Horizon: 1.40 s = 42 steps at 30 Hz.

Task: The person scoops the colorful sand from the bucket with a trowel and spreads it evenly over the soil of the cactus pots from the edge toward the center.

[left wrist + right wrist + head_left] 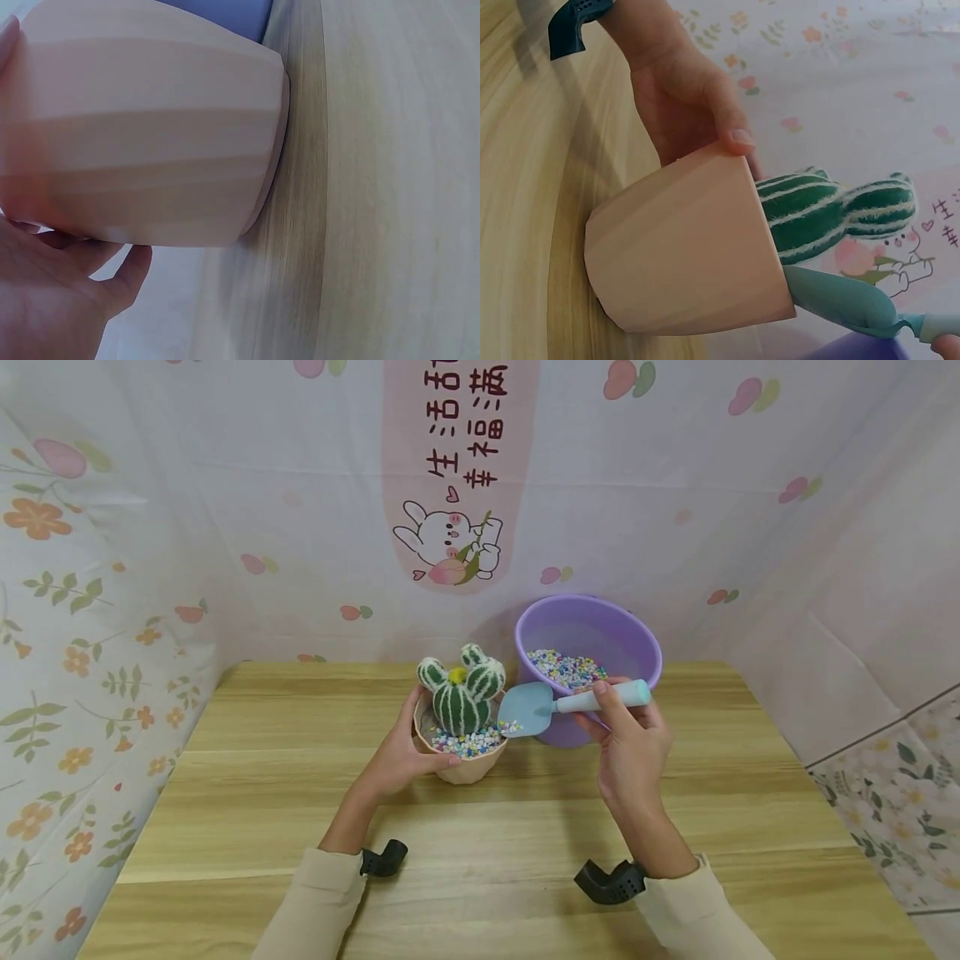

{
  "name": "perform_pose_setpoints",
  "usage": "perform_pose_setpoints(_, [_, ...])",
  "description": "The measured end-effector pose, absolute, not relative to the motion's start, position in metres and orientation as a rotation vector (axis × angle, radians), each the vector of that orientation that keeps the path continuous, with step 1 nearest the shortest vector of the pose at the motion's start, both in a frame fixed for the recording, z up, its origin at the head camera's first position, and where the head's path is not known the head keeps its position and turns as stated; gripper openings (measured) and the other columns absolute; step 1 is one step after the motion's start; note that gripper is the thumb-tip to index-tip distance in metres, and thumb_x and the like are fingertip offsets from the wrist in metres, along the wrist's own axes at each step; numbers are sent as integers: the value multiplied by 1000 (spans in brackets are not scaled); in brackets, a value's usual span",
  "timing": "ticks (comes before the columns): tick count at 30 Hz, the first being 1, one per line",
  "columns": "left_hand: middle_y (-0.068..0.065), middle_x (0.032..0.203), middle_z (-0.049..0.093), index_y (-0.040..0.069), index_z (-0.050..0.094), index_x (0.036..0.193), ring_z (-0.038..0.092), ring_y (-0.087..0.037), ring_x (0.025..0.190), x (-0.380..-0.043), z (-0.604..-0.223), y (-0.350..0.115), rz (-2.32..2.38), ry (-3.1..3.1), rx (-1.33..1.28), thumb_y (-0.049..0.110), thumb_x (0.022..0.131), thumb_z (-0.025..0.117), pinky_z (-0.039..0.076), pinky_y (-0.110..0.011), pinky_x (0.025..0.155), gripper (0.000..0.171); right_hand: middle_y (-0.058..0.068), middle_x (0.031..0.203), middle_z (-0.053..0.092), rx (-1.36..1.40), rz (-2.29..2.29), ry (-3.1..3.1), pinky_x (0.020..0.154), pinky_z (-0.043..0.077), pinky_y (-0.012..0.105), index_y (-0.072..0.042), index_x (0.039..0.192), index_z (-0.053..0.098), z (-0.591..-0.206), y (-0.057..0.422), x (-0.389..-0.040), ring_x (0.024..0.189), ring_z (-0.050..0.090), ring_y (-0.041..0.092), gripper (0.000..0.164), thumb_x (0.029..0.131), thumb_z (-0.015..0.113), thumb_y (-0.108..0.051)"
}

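A peach faceted flowerpot [468, 768] stands on the table, holding a green and white knitted cactus [461, 706] with a yellow flower. Coloured pebbles [468, 743] cover the front part of the pot's inside. My left hand [397, 752] grips the pot from its left side, thumb at the rim. In my right hand [633, 747] is a light blue hand shovel [528, 708], held by its pale handle. The shovel's tip reaches the pot's right rim and is tilted, with a few pebbles left near its tip. In the right wrist view, the blade [844, 300] meets the pot's rim.
Behind the shovel, a purple bucket [626, 647] contains more coloured pebbles [567, 669]. It stands at the table's back, close to the patterned cloth backdrop [315, 527]. The wooden table [480, 868] stretches in front. Black wrist-worn devices [611, 883] sit on both wrists.
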State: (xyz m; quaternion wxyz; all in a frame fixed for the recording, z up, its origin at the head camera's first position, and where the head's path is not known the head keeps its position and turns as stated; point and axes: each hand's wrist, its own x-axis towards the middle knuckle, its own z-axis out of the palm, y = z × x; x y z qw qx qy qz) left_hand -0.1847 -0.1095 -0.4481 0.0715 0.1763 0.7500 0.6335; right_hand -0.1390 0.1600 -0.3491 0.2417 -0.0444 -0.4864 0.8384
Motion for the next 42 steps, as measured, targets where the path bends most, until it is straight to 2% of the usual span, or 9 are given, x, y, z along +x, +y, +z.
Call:
perform_pose_setpoints(11, [-3,162,10,30,0,157,14,-26,148,-182,-450,-109,1914,2257,543,23,75,84,14,-53,117,117,11,85,66,-64,2272,-1372,67,58,36,7,99,63,-350,159,-139,75,72,21,18,86,72,-1])
perform_pose_setpoints(19, [-7,163,6,24,-7,156,17,-31,147,-171,-455,-101,1938,2313,459,32,75,85,20,-54,116,124,11,88,66,-22,2245,-1395,71,58,38,8,98,64,-350,158,-138,79,71,21,18,84,73,0])
perform_pose_setpoints(24, [-4,161,14,25,-1,157,23,-28,145,-171,-457,-97,1964,2315,422,29,75,85,23,-52,115,119,11,89,64,-18,2233,-1415,72,58,38,10,99,63,-349,157,-138,80,70,20,20,84,73,1])
perform_pose_setpoints(28, [-3,159,20,26,5,156,26,-28,143,-173,-456,-98,1990,2290,448,27,76,84,24,-53,114,113,10,88,65,14,2240,-1430,73,58,37,7,97,65,-348,157,-139,80,70,20,17,84,73,1])
perform_pose_setpoints(35, [-4,159,20,27,6,156,25,-28,144,-176,-456,-99,2026,2256,490,23,77,82,21,-53,115,110,13,90,70,160,2235,-1462,78,57,39,10,101,63,-348,157,-139,87,71,27,17,85,69,7])
perform_pose_setpoints(42, [-4,159,19,27,6,156,24,-29,144,-175,-457,-100,2035,2237,463,21,78,81,18,-54,116,108,14,91,70,236,2217,-1511,79,57,36,9,101,63,-348,155,-137,87,71,24,16,86,68,8])
